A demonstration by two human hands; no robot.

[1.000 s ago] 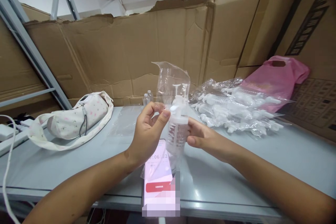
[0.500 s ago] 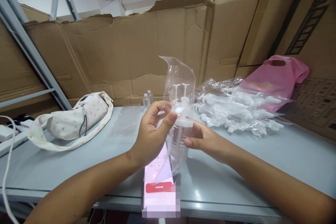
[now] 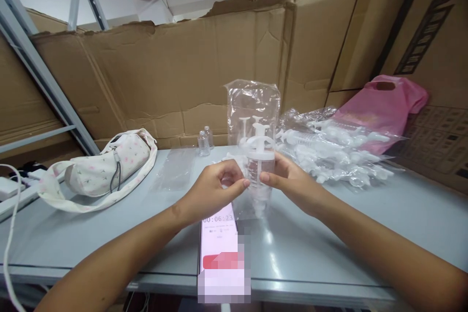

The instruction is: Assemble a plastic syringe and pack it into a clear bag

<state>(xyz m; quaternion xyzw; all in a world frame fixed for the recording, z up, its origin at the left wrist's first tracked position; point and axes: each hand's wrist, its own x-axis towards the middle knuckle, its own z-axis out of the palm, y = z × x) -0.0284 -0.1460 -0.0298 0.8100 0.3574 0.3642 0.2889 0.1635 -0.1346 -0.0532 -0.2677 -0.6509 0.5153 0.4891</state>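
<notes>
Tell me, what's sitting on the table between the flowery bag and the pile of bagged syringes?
In the head view, between the floral bag and syringe pile lie a flat clear bag and two small water bottles.

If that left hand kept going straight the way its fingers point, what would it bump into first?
Probably the right hand: the left hand points rightward across the bagged syringe both hands hold. Depth is unclear.

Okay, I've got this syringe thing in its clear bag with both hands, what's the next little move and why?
Probably fold the bag's open top down. The clear bag stands upright with its empty top well above the white plunger parts, while the left hand and right hand pinch it lower down, so the top seems unsealed.
</notes>
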